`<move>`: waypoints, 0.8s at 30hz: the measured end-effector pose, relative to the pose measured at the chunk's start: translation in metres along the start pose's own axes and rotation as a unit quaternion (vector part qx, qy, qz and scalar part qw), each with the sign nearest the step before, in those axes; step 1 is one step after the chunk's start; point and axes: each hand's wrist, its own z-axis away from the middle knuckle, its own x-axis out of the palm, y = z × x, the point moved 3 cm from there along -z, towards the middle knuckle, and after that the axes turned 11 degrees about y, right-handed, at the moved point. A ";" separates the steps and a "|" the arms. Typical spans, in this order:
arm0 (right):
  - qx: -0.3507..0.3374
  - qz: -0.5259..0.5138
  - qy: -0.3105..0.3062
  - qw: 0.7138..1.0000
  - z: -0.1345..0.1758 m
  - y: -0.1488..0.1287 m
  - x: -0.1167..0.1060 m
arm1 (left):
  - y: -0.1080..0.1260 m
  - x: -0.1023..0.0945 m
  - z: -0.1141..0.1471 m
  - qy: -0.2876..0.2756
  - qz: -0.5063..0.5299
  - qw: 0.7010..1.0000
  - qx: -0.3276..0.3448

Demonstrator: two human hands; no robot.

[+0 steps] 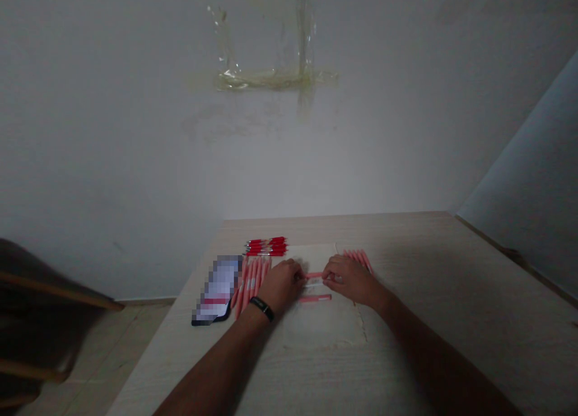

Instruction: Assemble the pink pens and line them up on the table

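Note:
My left hand (284, 280) is closed on the left end of a slim pink pen-like stick (313, 276). At its other end, the fingers of my right hand (347, 277) are pinched shut, so the stick lies level between both hands. Just below is a whitish strip (315, 285), partly covered by my fingers. Nearer to me, a second pink stick (316, 298) with a pale label lies crosswise on the table. Beside my left hand is a row of long pink sticks (253, 279) with white labels. Several pink pieces (359, 258) lie behind my right hand.
Red pens (266, 246) lie in a bundle at the back left. A phone (219, 288) with a blurred-out screen lies at the table's left edge. The wooden table (406, 241) meets a wall with yellowed tape (266, 80). Dark furniture (40, 319) stands at left.

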 end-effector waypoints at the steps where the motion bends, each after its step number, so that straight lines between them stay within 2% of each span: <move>1: -0.001 0.000 0.001 1.000 0.000 0.000 0.000 | 0.000 0.000 0.000 -0.002 -0.004 1.000 0.000; 11: 0.005 0.001 -0.007 1.000 0.000 0.002 0.001 | 0.000 -0.001 0.001 -0.025 -0.014 1.000 -0.011; 24: 0.004 -0.002 -0.004 1.000 0.000 0.002 0.001 | 0.001 0.000 0.001 -0.012 -0.008 1.000 -0.014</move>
